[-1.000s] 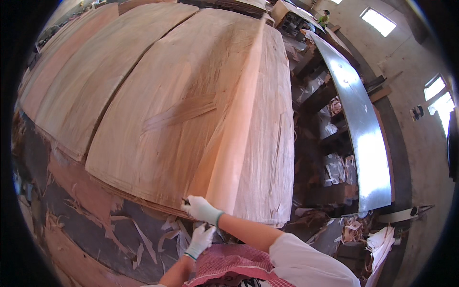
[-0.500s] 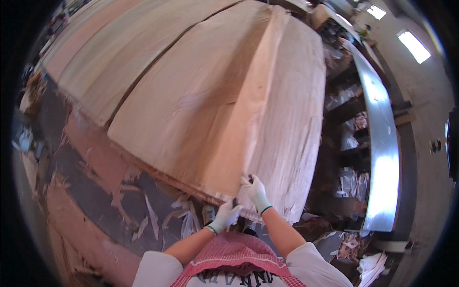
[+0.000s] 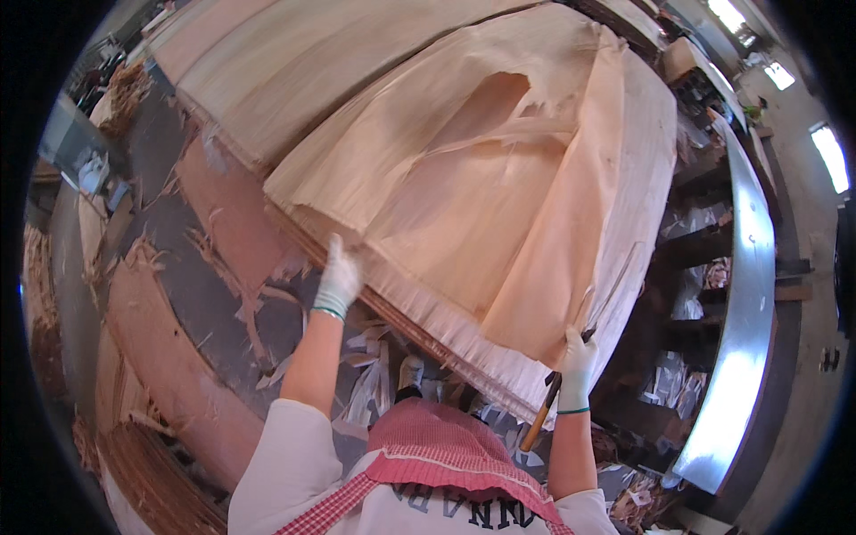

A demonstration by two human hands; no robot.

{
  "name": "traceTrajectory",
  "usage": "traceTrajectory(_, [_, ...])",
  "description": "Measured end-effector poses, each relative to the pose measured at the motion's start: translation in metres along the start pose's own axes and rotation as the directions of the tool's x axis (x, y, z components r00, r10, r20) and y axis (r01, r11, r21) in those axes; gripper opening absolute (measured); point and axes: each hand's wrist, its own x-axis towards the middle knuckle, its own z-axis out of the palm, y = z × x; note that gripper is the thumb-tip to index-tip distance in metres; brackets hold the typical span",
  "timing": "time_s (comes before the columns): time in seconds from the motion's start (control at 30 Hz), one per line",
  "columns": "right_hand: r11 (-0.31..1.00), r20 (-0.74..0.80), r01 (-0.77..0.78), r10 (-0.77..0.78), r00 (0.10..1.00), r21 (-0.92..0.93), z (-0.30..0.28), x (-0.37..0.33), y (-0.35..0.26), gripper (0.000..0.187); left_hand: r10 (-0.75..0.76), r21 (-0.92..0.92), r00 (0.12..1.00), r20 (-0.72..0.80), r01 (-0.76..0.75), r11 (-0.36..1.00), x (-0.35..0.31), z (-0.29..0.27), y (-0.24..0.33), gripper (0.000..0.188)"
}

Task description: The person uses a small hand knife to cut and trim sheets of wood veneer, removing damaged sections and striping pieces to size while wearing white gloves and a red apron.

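Observation:
A thin, pale wood veneer sheet (image 3: 473, 223) billows over a stack of similar sheets, with a torn gap near its far part and a raised fold on its right. My left hand (image 3: 341, 278), in a white glove, is closed at the sheet's near left edge; motion smears its fingers. At the near right corner, my gloved right hand (image 3: 580, 358) is closed round a wooden-handled tool (image 3: 540, 415). The handle points down towards me. Thin strips or a blade stick out beyond that hand; I cannot tell which. The hand also touches the fold's near end.
Another veneer stack (image 3: 267, 94) lies along the far left. Reddish veneer pieces (image 3: 169, 357) and torn scraps litter the dark floor. A long shiny metal strip (image 3: 736, 312) runs along the right, beside dark beams with plastic between them.
My hands have moved apart, the left to the left along the stack's edge, the right to the right. The sheet has lifted and billowed, and its fold has shifted right. The view has turned.

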Motion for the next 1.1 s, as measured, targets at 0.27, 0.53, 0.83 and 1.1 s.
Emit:
traceTrajectory(0.27, [0.99, -0.083, 0.14, -0.139, 0.987, 0.003, -0.091, -0.031, -0.028, 0.013, 0.67, 0.674, 0.741, -0.049, -0.471, 0.57, -0.009, 0.1, -0.058, 0.025])
traceTrajectory(0.53, [0.994, -0.138, 0.111, -0.109, 0.984, 0.008, -0.276, -0.124, -0.049, 0.013, 0.432, 0.843, 0.889, 0.155, -0.346, 0.411, -0.165, 0.217, -0.253, 0.018])
traceTrajectory(0.83, [0.993, -0.246, 0.111, -0.116, 0.962, -0.034, -0.503, -0.221, 0.0, 0.013, -0.067, 0.813, 0.811, 0.581, -0.582, 0.005, -0.254, 0.237, -0.511, 0.019])
traceTrajectory(1.1, [0.979, -0.304, 0.168, -0.195, 0.933, -0.115, -0.699, -0.235, 0.049, 0.014, -0.221, 0.893, 0.877, 0.426, -0.369, 0.259, -0.28, 0.257, -0.735, 0.017])
